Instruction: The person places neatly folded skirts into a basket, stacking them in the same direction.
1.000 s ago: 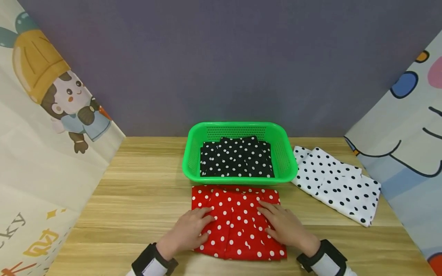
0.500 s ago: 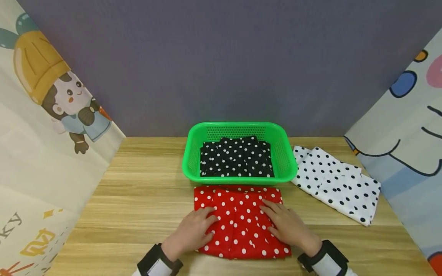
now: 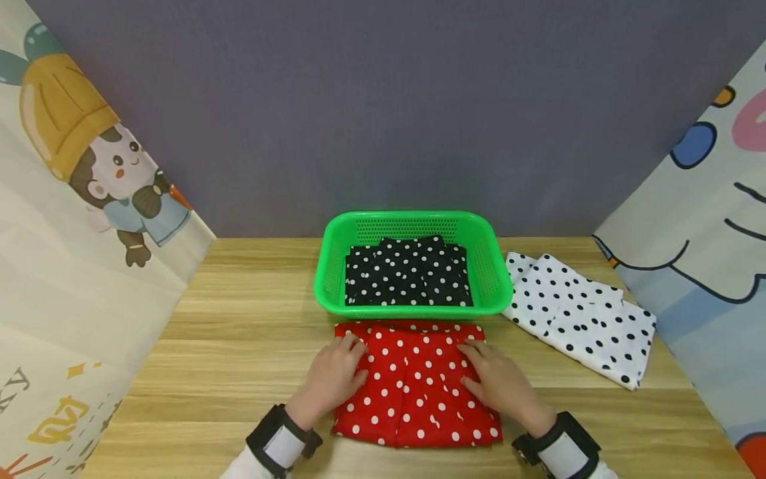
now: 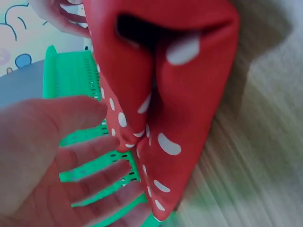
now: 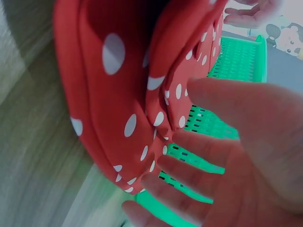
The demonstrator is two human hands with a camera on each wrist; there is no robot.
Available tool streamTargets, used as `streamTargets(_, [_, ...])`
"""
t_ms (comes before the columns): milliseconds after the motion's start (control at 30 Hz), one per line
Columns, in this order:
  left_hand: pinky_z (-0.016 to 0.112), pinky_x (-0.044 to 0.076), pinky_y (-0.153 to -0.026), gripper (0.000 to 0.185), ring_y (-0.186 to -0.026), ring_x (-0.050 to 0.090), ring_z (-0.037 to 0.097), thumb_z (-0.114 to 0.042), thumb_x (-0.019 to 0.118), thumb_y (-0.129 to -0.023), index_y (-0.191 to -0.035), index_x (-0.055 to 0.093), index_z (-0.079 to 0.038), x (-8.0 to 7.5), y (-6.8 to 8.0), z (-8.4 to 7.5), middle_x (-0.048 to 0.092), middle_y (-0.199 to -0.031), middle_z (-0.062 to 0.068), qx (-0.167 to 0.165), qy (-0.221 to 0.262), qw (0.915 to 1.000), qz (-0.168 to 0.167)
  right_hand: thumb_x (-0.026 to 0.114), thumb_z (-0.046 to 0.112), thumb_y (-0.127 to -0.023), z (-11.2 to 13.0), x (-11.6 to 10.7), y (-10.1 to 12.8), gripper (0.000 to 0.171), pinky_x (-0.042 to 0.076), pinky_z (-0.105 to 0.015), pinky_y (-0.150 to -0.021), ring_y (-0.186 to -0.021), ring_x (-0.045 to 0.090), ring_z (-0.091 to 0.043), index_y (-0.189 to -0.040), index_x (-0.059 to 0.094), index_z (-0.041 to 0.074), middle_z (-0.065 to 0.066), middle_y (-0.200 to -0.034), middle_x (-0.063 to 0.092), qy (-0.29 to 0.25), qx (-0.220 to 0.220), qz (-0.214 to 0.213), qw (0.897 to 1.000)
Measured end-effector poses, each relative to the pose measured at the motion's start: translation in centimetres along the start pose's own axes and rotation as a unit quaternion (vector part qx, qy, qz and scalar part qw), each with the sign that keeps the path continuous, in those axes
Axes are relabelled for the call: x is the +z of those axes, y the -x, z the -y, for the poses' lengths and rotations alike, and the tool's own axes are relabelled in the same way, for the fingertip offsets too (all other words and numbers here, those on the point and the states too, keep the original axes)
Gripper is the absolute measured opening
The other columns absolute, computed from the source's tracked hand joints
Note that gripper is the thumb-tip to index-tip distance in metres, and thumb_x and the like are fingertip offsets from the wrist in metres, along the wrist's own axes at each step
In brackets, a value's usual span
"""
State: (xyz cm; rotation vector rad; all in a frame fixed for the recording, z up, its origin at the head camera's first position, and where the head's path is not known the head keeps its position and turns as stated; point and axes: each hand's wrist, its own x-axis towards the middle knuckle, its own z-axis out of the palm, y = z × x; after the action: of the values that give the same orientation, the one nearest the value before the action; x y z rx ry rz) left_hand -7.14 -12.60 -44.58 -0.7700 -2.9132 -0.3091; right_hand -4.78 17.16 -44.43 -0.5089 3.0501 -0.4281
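Red, white-dotted folded cloth (image 3: 413, 392) lies just nearer than the green perforated plastic basket (image 3: 413, 311); left hand (image 3: 333, 374) and right hand (image 3: 498, 379) touch the cloth's sides, fingers extended, unclamped — uneven pressure could skew its gaping layers.

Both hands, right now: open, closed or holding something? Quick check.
Left hand: open, touching the left side of the red dotted cloth.
Right hand: open, touching the cloth's right side.
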Motion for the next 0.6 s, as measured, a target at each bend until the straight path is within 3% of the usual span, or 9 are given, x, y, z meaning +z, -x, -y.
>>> streamTargets(167, [0.032, 0.049, -0.064, 0.038, -0.083, 0.053, 0.022, -0.023, 0.077, -0.071, -0.102, 0.063, -0.005, 0.2, -0.58, 0.47, 0.056, -0.097, 0.01, -0.045, 0.002, 0.9989, -0.013, 0.075, 0.023, -0.074, -0.35, -0.13, -0.29, 0.06, 0.052, -0.047, -0.079, -0.106, 0.053, -0.036, -0.124, 0.052, -0.002, -0.023, -0.121, 0.052, -0.011, 0.034, -0.016, 0.999])
streamTargets(433, [0.036, 0.053, -0.068, 0.055, -0.086, 0.053, 0.024, -0.026, 0.078, -0.072, -0.115, 0.057, 0.002, 0.23, -0.87, 0.91, 0.053, -0.106, 0.017, -0.144, 0.043, 0.9884, 0.024, 0.073, 0.023, -0.077, -0.7, -0.28, -0.76, 0.065, 0.052, -0.05, -0.074, -0.094, 0.054, -0.038, -0.127, 0.045, -0.007, -0.027, -0.112, 0.052, -0.021, 0.099, -0.006, 0.995])
streamTargets(600, [0.039, 0.053, -0.066, 0.06, -0.086, 0.053, 0.027, -0.028, 0.078, -0.071, -0.116, 0.055, 0.005, 0.14, -0.74, 1.02, 0.054, -0.104, 0.02, -0.179, 0.048, 0.9823, 0.025, 0.072, 0.023, -0.078, -0.96, -0.07, -0.9, 0.068, 0.053, -0.049, -0.071, -0.087, 0.054, -0.036, -0.129, 0.04, -0.009, -0.027, -0.107, 0.052, -0.032, 0.126, 0.005, 0.992])
